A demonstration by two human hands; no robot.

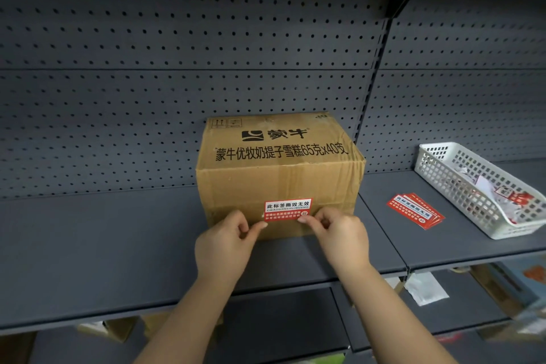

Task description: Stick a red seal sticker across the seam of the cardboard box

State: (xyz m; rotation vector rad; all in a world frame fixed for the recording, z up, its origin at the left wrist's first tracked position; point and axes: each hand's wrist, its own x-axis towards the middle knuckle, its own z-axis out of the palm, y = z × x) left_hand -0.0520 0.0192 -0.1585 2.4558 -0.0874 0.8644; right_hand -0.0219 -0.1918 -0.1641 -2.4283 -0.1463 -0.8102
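A brown cardboard box [277,168] with black printed characters stands on a dark grey shelf [103,245]. A red and white seal sticker [287,209] lies flat on the box's front face, across a horizontal seam. My left hand [229,241] has thumb and forefinger pinched at the sticker's lower left corner. My right hand [339,233] pinches at its lower right corner. Both hands' fingertips touch the box front.
A small stack of red seal stickers [415,211] lies on the shelf to the right of the box. Further right stands a white plastic basket [461,174] with paper scraps. A perforated back panel [177,83] rises behind. Lower shelves hold cartons and papers.
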